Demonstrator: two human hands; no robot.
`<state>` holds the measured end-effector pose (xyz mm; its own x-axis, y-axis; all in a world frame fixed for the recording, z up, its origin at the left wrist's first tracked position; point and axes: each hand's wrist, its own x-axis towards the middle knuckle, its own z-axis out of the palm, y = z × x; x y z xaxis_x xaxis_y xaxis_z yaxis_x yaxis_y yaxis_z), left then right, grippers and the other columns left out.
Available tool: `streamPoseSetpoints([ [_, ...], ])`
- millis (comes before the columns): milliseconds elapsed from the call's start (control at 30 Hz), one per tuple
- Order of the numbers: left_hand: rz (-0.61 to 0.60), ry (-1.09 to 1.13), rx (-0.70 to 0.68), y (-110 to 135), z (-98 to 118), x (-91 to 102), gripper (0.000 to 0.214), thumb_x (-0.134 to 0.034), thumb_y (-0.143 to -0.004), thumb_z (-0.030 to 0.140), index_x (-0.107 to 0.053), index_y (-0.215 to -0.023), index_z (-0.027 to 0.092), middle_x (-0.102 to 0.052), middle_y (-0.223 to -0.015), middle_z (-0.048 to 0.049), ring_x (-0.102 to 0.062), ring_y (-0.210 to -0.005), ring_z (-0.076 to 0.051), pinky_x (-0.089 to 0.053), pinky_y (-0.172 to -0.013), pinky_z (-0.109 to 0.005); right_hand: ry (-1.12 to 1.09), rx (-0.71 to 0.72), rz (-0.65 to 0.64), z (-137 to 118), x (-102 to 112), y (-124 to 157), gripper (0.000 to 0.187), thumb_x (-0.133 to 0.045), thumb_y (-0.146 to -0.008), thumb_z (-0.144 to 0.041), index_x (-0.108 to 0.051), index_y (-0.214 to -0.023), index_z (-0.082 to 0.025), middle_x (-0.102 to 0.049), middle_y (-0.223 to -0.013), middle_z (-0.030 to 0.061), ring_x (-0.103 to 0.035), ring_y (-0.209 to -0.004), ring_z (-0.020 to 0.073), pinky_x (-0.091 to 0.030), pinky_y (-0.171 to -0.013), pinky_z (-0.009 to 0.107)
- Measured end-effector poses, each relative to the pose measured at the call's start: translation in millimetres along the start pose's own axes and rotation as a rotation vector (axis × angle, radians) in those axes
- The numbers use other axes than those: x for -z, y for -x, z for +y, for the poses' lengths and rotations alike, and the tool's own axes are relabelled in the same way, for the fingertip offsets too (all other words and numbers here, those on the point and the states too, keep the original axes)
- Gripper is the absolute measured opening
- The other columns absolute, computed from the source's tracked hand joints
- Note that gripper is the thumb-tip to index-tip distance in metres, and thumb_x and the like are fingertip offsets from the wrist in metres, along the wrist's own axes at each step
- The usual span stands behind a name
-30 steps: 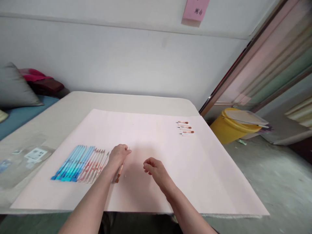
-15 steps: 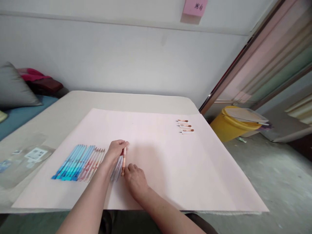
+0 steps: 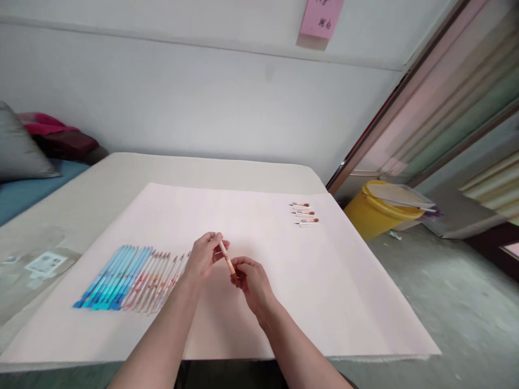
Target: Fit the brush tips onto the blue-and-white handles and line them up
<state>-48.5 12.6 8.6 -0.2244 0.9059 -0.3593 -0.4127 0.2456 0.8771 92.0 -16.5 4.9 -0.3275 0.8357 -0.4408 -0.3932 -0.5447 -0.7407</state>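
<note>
Both my hands hold one pinkish-orange pen [image 3: 226, 257] above a pale pink sheet [image 3: 284, 281]. My left hand [image 3: 204, 256] pinches its upper end with closed fingers. My right hand [image 3: 250, 281] grips the lower end, fingers curled round it. Just left of my left hand lies a row of several pens [image 3: 132, 275] side by side on the sheet, blue ones at the left and pink-and-clear ones at the right. Three small pen parts [image 3: 304, 213] with orange tips lie at the sheet's far right.
The sheet covers a beige table [image 3: 203, 165]. Clear plastic packaging [image 3: 30, 267] lies on the table's left edge. A yellow bucket [image 3: 375, 213] with a clear lid stands on the floor at right. Cushions [image 3: 24, 148] sit far left by the wall.
The pen was lying on the sheet by the row under my left hand. Both hands have lifted it off the sheet and moved it right, with my right hand taking its lower end.
</note>
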Motion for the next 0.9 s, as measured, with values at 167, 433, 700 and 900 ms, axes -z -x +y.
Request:
streamPoseSetpoints([
  [167,-0.057,0.028,-0.02,8,-5,-14.0,0.027,-0.069,-0.067,0.037,-0.056,-0.076,0.015,-0.066,-0.075,-0.009,-0.063,-0.075,-0.019,-0.049,-0.062,-0.028,-0.118,-0.204,-0.082,-4,4,0,0.021,-0.058,-0.072,-0.031,-0.061,-0.071,-0.011,-0.043,-0.054,-0.0045,-0.03,-0.041,0.0027,-0.025,-0.039,0.017],
  [433,-0.146,0.144,0.019,20,-9,-22.1,0.022,-0.072,-0.062,0.015,-0.059,-0.08,0.014,-0.066,-0.08,-0.008,-0.062,-0.079,-0.017,-0.049,-0.073,-0.031,0.515,0.241,0.064,-17,10,5,0.028,-0.053,-0.079,-0.036,-0.052,-0.059,-0.017,-0.035,-0.051,-0.0052,-0.023,-0.045,0.0065,-0.016,-0.045,0.023],
  [700,-0.169,0.139,0.016,24,-9,-28.2,0.018,-0.072,-0.063,0.021,-0.057,-0.07,0.015,-0.062,-0.07,-0.0033,-0.056,-0.059,-0.012,-0.045,-0.056,-0.025,0.497,0.16,-0.027,-21,11,11,0.029,-0.048,-0.081,-0.042,-0.054,-0.066,-0.018,-0.034,-0.053,-0.0053,-0.022,-0.046,0.0077,-0.017,-0.045,0.024],
  [900,-0.132,0.049,-0.052,28,-10,-31.5,0.022,-0.073,-0.062,0.025,-0.055,-0.07,0.016,-0.064,-0.07,-0.0038,-0.058,-0.062,-0.014,-0.046,-0.06,-0.028,0.659,0.244,-0.036,-21,15,14,0.034,-0.041,-0.085,-0.045,-0.046,-0.063,-0.019,-0.028,-0.05,-0.0063,-0.02,-0.044,0.0074,-0.016,-0.044,0.023],
])
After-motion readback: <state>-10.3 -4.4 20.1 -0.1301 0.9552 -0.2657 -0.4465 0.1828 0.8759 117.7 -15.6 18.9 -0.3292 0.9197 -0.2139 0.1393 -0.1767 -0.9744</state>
